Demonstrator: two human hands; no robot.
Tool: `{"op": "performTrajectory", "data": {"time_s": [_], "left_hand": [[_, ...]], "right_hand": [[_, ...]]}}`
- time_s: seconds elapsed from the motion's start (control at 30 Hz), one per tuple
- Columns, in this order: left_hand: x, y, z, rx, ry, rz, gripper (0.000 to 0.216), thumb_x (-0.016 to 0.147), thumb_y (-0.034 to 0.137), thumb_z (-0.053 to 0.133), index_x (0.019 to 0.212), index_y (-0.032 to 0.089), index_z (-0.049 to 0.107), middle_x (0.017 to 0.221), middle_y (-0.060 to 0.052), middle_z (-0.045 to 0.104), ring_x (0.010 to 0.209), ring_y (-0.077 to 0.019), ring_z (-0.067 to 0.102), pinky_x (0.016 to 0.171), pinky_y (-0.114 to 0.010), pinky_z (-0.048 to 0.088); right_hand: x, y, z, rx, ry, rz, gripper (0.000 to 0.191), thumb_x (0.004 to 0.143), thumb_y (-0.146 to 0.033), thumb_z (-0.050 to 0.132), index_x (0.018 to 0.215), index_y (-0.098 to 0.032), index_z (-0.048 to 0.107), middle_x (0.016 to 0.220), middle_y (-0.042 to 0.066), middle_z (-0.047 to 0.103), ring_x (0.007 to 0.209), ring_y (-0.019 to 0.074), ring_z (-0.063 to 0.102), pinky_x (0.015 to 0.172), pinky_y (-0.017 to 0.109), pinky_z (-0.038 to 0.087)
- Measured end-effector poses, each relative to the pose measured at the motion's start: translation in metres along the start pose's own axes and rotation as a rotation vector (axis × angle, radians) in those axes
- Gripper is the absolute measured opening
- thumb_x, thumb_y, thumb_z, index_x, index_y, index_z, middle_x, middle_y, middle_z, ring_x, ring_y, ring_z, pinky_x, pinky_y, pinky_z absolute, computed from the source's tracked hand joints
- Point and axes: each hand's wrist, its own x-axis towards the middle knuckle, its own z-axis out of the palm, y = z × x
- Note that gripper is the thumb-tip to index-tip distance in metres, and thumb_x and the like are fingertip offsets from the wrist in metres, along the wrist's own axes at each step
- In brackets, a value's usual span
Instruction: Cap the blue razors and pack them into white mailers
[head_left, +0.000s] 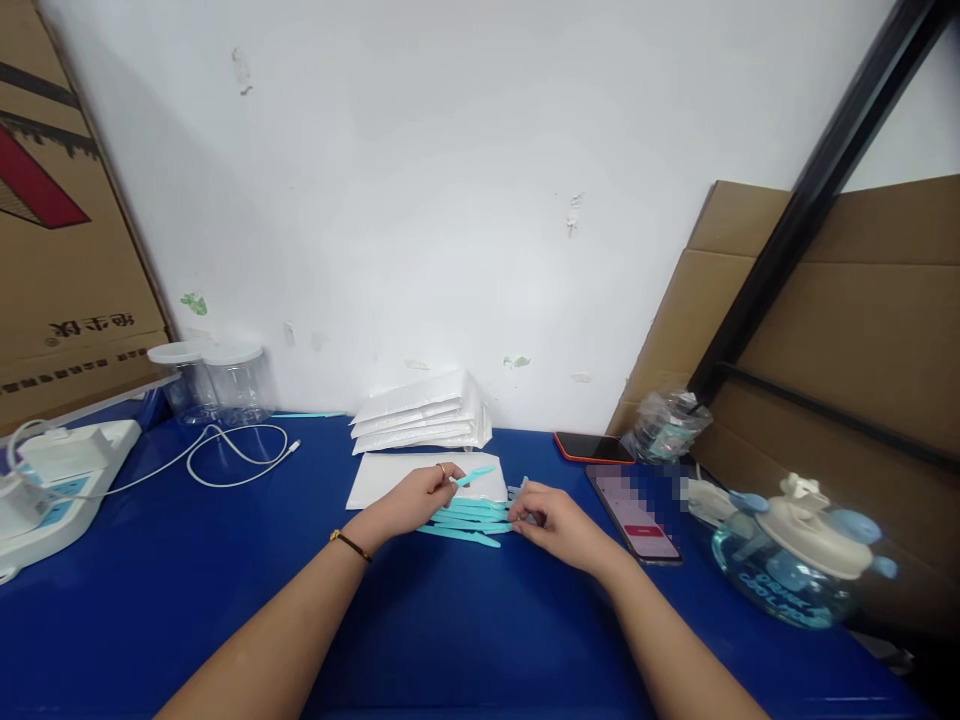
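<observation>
My left hand [418, 497] pinches one thin teal plastic stick [475, 476] and holds it just above a flat white padded envelope [390, 480]. Several more teal sticks [469, 520] lie side by side on the blue table [225, 590] between my hands. My right hand [551, 520] rests at the right end of that row, fingers curled onto the sticks' ends; what it grips is hard to make out. Behind the flat envelope sits a stack of white padded envelopes [424, 412].
Two phones [594, 446] [636, 512] lie right of the sticks, with a crumpled clear bag [666, 425] and a blue water jug [795, 560]. At left are a white power strip [52, 480], a white cable [232, 450] and clear jars [217, 380]. Cardboard leans on both sides.
</observation>
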Motion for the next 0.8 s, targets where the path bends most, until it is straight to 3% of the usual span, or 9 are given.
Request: {"op": "performTrajectory", "data": {"time_s": [0.13, 0.27, 0.37, 0.57, 0.8], "left_hand": [[0.001, 0.005, -0.002, 0.067, 0.058, 0.005, 0.053, 0.086, 0.059, 0.028, 0.099, 0.018, 0.058, 0.062, 0.004, 0.035, 0.055, -0.01, 0.034, 0.049, -0.02, 0.031], [0.0, 0.008, -0.003, 0.112, 0.112, 0.034, 0.051, 0.086, 0.056, 0.028, 0.097, 0.019, 0.061, 0.069, 0.002, 0.045, 0.061, -0.0115, 0.04, 0.055, -0.021, 0.034], [0.001, 0.007, -0.001, 0.119, 0.098, 0.081, 0.042, 0.084, 0.052, 0.038, 0.091, 0.018, 0.061, 0.08, 0.0, 0.053, 0.066, -0.0118, 0.045, 0.058, -0.021, 0.035], [0.001, 0.005, 0.003, 0.147, 0.091, 0.079, 0.04, 0.085, 0.05, 0.036, 0.087, 0.019, 0.061, 0.083, 0.0, 0.057, 0.068, -0.0124, 0.048, 0.059, -0.021, 0.037], [-0.001, 0.014, 0.004, 0.196, 0.059, 0.129, 0.039, 0.087, 0.046, 0.033, 0.083, 0.018, 0.061, 0.084, -0.001, 0.06, 0.074, -0.0142, 0.051, 0.066, -0.022, 0.039]], "right_hand": [[0.0, -0.002, -0.002, -0.052, 0.01, -0.019, 0.012, 0.081, -0.016, 0.053, 0.081, -0.021, 0.063, 0.08, 0.001, 0.056, 0.073, 0.0131, 0.053, 0.064, 0.023, 0.039], [-0.01, 0.018, -0.021, -0.099, 0.071, 0.115, 0.012, 0.08, -0.014, 0.051, 0.08, -0.02, 0.062, 0.077, 0.001, 0.056, 0.065, 0.0123, 0.051, 0.059, 0.023, 0.038], [-0.015, 0.03, -0.029, -0.072, 0.034, 0.175, 0.008, 0.077, -0.018, 0.057, 0.083, -0.019, 0.062, 0.078, 0.001, 0.057, 0.064, 0.0125, 0.051, 0.058, 0.023, 0.039], [-0.011, 0.028, -0.015, -0.108, -0.088, 0.157, 0.009, 0.07, -0.015, 0.062, 0.078, -0.018, 0.061, 0.085, 0.002, 0.056, 0.072, 0.0133, 0.053, 0.06, 0.021, 0.038], [-0.009, 0.029, -0.009, -0.165, -0.058, 0.102, 0.01, 0.07, -0.008, 0.053, 0.07, -0.017, 0.058, 0.076, 0.001, 0.055, 0.067, 0.012, 0.05, 0.058, 0.021, 0.036]]}}
